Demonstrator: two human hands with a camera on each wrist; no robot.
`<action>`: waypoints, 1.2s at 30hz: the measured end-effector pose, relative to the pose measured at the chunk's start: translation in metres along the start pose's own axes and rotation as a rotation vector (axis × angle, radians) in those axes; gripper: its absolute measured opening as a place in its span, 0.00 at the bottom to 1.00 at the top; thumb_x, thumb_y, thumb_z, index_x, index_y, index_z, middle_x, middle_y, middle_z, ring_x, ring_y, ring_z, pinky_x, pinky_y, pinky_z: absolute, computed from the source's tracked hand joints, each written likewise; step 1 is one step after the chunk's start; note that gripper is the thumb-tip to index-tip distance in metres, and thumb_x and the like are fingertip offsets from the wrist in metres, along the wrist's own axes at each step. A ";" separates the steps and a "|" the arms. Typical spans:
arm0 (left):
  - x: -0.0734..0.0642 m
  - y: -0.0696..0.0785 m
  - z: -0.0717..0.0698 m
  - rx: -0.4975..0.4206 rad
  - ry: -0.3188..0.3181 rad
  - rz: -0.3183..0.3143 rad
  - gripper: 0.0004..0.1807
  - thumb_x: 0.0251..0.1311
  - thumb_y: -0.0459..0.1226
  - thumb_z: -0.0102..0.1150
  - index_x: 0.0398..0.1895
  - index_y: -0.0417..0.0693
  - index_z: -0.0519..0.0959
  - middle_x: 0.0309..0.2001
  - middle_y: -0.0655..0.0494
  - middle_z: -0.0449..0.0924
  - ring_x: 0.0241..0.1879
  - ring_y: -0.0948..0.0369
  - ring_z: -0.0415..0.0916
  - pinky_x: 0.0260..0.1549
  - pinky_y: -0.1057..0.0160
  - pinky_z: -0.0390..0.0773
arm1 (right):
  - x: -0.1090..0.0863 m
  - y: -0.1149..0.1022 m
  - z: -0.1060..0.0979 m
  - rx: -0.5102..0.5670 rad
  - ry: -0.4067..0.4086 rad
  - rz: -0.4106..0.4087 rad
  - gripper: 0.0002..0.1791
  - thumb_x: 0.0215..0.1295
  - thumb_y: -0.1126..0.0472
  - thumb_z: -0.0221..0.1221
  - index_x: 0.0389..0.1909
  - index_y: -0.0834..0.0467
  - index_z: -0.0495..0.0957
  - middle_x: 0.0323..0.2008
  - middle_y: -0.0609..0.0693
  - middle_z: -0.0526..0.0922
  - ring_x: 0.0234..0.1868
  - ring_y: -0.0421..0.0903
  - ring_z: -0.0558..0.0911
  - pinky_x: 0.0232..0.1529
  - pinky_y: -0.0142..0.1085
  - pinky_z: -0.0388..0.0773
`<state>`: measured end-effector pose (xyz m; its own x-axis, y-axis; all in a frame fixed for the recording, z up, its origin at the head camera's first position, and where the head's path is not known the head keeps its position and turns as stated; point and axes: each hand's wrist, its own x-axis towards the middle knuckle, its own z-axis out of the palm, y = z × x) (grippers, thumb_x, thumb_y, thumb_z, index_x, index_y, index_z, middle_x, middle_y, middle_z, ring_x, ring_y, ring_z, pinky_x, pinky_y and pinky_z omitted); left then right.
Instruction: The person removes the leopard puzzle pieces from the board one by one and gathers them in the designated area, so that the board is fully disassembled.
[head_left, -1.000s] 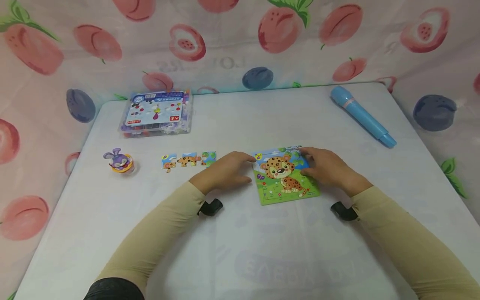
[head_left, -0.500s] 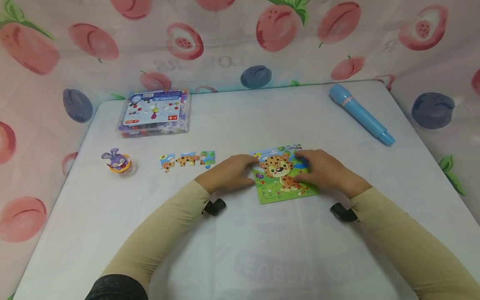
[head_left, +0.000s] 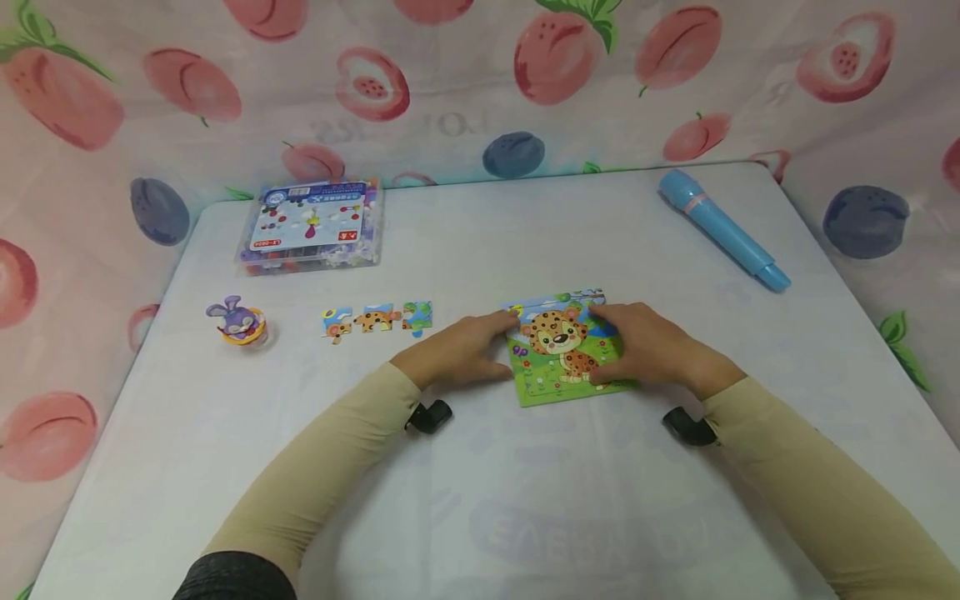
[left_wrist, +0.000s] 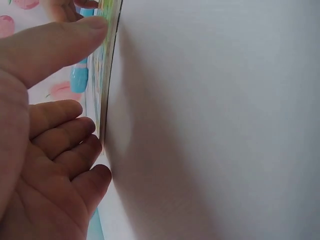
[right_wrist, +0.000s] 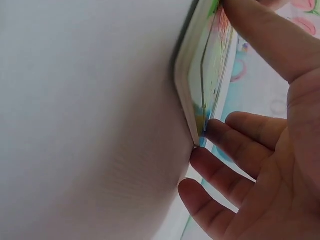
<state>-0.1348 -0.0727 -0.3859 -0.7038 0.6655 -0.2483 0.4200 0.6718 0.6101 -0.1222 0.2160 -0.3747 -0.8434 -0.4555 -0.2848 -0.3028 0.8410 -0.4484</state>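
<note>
A square jigsaw puzzle (head_left: 558, 350) with a spotted leopard cub on green grass lies flat on the white table. At its left edge is my left hand (head_left: 461, 350), fingers loosely bent, thumb touching the rim in the left wrist view. My right hand (head_left: 652, 346) is at the opposite side, its thumb on the puzzle's face near the lower right and its fingertips by the upper right edge. In the right wrist view, the puzzle's thick pale edge (right_wrist: 186, 95) shows close to the spread fingers (right_wrist: 220, 172). Neither hand is curled round the puzzle.
Three loose jigsaw pieces (head_left: 377, 317) lie in a row left of the puzzle. Farther left stands a purple rabbit figure (head_left: 238, 322) on a small round base. A clear plastic box (head_left: 311, 225) sits at the back left, a blue toy microphone (head_left: 723, 229) at the back right.
My left hand has shifted slightly right and toward me, closer against the puzzle. My right thumb has slid down the puzzle's face to its lower right. The puzzle has barely moved.
</note>
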 end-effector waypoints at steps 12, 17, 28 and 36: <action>0.004 0.001 -0.002 -0.015 -0.001 -0.028 0.46 0.59 0.42 0.70 0.77 0.43 0.58 0.77 0.48 0.54 0.75 0.53 0.51 0.71 0.60 0.50 | 0.001 -0.002 0.003 -0.002 0.001 0.030 0.56 0.54 0.44 0.74 0.74 0.68 0.57 0.71 0.68 0.62 0.70 0.66 0.60 0.68 0.60 0.58; 0.008 0.001 -0.003 -0.003 -0.010 -0.052 0.46 0.60 0.43 0.69 0.78 0.44 0.57 0.78 0.50 0.52 0.76 0.54 0.49 0.72 0.60 0.50 | 0.002 -0.003 0.002 -0.001 0.003 0.028 0.56 0.54 0.44 0.74 0.74 0.69 0.57 0.71 0.68 0.62 0.71 0.66 0.59 0.69 0.60 0.57; 0.013 0.001 -0.004 0.041 0.022 -0.039 0.43 0.59 0.43 0.70 0.75 0.41 0.61 0.75 0.47 0.59 0.74 0.52 0.54 0.71 0.60 0.54 | 0.000 -0.006 0.007 -0.029 0.038 0.012 0.52 0.55 0.46 0.73 0.73 0.67 0.61 0.69 0.67 0.65 0.70 0.65 0.62 0.67 0.61 0.59; 0.017 0.009 -0.003 0.122 0.054 -0.017 0.34 0.62 0.44 0.68 0.68 0.39 0.71 0.65 0.46 0.73 0.68 0.51 0.65 0.68 0.56 0.61 | -0.001 -0.013 0.007 0.006 0.048 -0.101 0.44 0.59 0.54 0.71 0.72 0.64 0.64 0.65 0.64 0.71 0.67 0.64 0.66 0.63 0.63 0.60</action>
<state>-0.1449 -0.0562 -0.3820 -0.7398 0.6373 -0.2156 0.4720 0.7200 0.5088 -0.1140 0.2032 -0.3748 -0.8292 -0.5230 -0.1969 -0.3848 0.7898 -0.4776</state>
